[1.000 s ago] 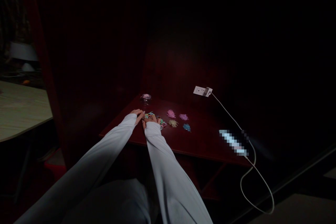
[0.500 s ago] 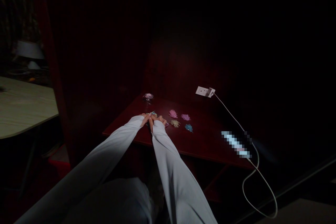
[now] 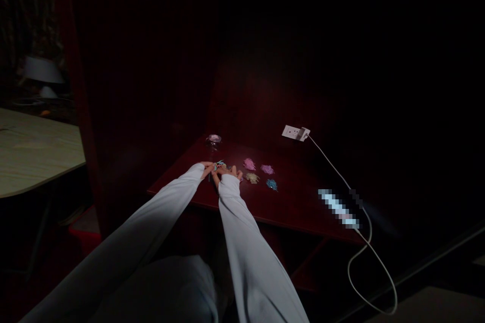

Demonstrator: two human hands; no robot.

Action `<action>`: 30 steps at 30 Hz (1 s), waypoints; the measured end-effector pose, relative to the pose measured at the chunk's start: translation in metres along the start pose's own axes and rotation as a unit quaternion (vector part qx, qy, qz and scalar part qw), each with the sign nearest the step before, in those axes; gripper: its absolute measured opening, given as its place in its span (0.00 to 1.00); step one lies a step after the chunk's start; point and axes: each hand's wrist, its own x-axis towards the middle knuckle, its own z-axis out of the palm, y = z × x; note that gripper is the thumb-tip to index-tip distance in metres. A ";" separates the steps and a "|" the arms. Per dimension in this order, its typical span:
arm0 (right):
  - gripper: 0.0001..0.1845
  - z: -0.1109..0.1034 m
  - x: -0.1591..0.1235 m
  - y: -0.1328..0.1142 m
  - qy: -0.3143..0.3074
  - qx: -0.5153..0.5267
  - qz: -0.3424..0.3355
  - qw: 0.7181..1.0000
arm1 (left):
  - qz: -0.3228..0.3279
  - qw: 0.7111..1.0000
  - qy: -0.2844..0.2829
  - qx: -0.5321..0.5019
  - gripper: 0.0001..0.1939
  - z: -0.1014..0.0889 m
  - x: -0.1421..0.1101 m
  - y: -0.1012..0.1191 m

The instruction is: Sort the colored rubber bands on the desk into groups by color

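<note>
Both my arms, in pale long sleeves, reach to the left part of a dark red table point(image 3: 295, 207). My left hand point(image 3: 206, 168) and my right hand point(image 3: 228, 173) sit close together over a small heap of mixed coloured loops point(image 3: 220, 165). The fingers of both hands look curled and pinched on loops from that heap, though they are tiny and dim. To the right lie small sorted piles: pink point(image 3: 249, 163), purple point(image 3: 267, 168), yellow point(image 3: 251, 177) and blue point(image 3: 271, 184).
A small glass jar point(image 3: 213, 140) stands at the table's far left corner. A white socket with a plug point(image 3: 295, 132) sits at the back, its cable point(image 3: 373, 262) running to a blurred device point(image 3: 339, 208) at the right edge. A pale wooden table point(image 3: 34, 154) stands left.
My hands have drawn closer together over the mixed heap, and the fingers that lay spread on it are now curled. The view has shifted slightly.
</note>
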 end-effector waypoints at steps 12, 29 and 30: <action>0.28 0.006 -0.001 0.030 0.100 0.112 0.139 0.979 | -0.007 1.000 0.004 -0.014 0.24 -0.004 0.003 -0.003; 0.37 -0.050 -0.046 0.203 0.119 0.069 0.325 0.936 | -0.008 0.999 -0.012 -0.049 0.25 -0.003 0.012 -0.019; 0.36 -0.049 -0.046 0.203 0.107 0.059 0.307 0.944 | -0.008 0.999 -0.013 -0.047 0.25 -0.004 0.013 -0.020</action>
